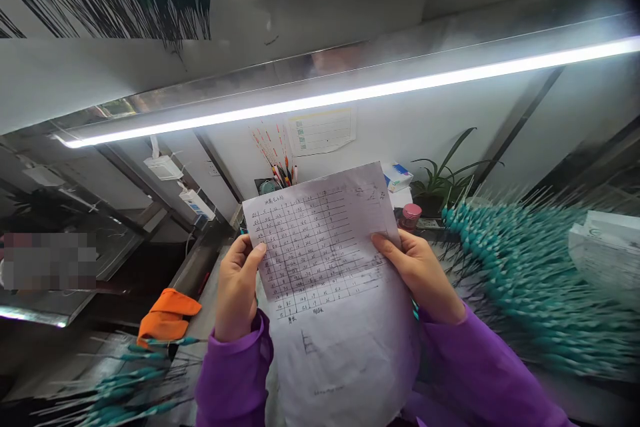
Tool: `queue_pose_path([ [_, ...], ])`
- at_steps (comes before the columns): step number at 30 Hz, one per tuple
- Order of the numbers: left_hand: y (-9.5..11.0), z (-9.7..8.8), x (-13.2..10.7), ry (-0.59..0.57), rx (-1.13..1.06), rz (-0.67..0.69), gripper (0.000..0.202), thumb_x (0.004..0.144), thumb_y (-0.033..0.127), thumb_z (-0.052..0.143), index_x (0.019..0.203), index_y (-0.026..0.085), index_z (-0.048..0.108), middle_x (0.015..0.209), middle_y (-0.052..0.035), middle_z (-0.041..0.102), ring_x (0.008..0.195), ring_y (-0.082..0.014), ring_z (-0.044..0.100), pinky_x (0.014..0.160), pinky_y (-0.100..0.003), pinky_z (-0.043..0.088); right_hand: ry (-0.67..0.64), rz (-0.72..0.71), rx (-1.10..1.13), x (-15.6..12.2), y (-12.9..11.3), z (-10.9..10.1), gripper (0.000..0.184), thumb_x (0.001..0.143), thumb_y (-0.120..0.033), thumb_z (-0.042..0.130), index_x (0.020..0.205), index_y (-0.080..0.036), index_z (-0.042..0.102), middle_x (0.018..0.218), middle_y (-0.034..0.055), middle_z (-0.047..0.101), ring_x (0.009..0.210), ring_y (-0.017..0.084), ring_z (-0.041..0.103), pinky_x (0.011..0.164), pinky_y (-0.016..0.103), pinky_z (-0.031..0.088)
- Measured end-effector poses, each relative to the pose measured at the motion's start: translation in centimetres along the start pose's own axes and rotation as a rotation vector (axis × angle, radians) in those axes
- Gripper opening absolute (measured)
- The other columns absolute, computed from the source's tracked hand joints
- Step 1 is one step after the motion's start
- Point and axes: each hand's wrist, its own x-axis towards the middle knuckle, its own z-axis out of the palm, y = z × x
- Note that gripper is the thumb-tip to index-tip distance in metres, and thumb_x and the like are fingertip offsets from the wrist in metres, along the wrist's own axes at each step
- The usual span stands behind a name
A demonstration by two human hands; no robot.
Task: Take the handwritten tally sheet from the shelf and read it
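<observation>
A white sheet of paper (340, 340) with a handwritten table of numbers is held up in front of me, its lower part bulging and creased. My left hand (239, 283) pinches the sheet's left edge, thumb on the front and fingers behind. At the right edge my right hand (423, 270) grips it the same way. Purple sleeves cover both forearms. The fingers behind the paper are mostly hidden.
Many teal-bodied thin sticks (540, 280) fill the right side; more sticks (125, 380) lie lower left near an orange cloth (167, 313). Behind stand a potted plant (445, 173), a pink-lidded jar (411, 215) and pens. A lit tube lamp (350, 95) crosses above.
</observation>
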Motion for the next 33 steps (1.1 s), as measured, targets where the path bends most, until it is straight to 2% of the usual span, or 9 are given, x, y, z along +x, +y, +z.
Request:
queue_pose_path([
  [33, -0.05, -0.2, -0.33, -0.006, -0.012, 0.017, 0.014, 0.073, 0.028, 0.059, 0.084, 0.019, 0.059, 0.083, -0.0003, 0.062, 0.079, -0.0153, 0.056, 0.071, -0.025, 0.043, 0.006, -0.02, 0.006, -0.47, 0.18, -0.02, 0.033, 0.074, -0.045, 0.058, 0.091, -0.017, 0.064, 0.083, 0.0032, 0.067, 0.075, 0.021, 0.059, 0.062, 0.026, 0.047],
])
